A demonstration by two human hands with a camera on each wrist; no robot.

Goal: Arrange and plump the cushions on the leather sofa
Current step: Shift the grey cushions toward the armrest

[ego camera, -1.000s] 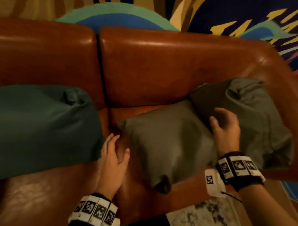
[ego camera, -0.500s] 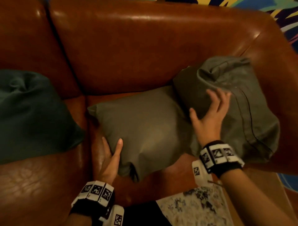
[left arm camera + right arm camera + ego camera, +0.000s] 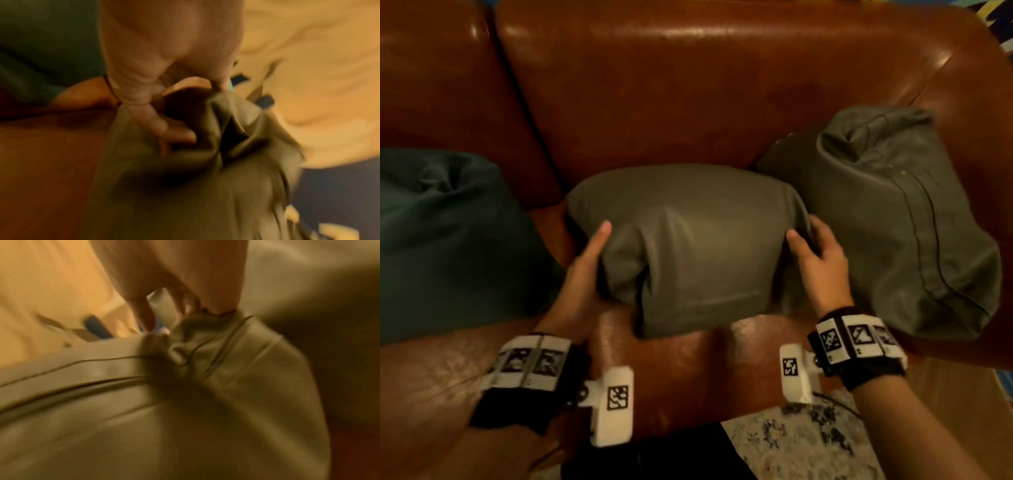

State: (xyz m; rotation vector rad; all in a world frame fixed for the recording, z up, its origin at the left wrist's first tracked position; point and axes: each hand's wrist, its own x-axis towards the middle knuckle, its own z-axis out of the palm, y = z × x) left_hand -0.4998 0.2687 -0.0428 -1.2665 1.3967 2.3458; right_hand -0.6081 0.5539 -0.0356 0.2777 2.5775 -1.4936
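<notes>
An olive-grey middle cushion [image 3: 688, 240] lies on the seat of the brown leather sofa [image 3: 688, 85], against the backrest. My left hand [image 3: 599, 253] grips its left side, thumb on top and fingers tucked under. The left wrist view is blurred but shows the fingers [image 3: 164, 128] curled into bunched fabric of the cushion [image 3: 185, 194]. My right hand [image 3: 803, 236] grips its right edge; in the right wrist view the fingers [image 3: 180, 305] pinch a gathered corner of the cushion [image 3: 164, 418]. A larger grey cushion [image 3: 893, 222] leans in the right corner, touching the middle one.
A dark teal cushion [image 3: 448, 240] sits on the left seat, a hand's width from my left hand. The sofa's right armrest [image 3: 983, 113] rises behind the grey cushion. A pale patterned rug [image 3: 791, 448] lies on the floor below the seat's front edge.
My right hand left the grey cushion and took the middle cushion's right edge. My left hand slid from beside it up onto its left side. The middle cushion now sits squarer to the backrest.
</notes>
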